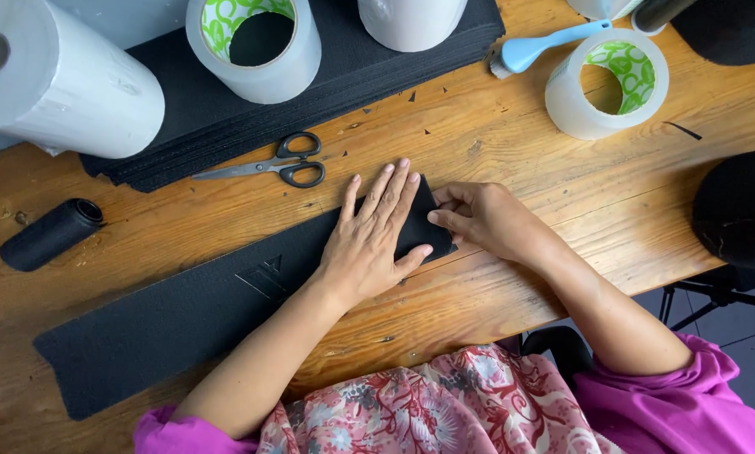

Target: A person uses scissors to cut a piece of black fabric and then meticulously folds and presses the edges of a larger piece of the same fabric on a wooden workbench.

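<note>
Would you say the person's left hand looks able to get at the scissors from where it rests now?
Probably yes. The left hand lies flat on the black strip, and the scissors sit just beyond its fingertips on bare wooden table, with nothing between.

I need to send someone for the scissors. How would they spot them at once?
On the wooden table, look just below the stack of black sheets, above the left hand. The scissors lie flat there, the only metal-bladed tool, with black loop handles.
</note>
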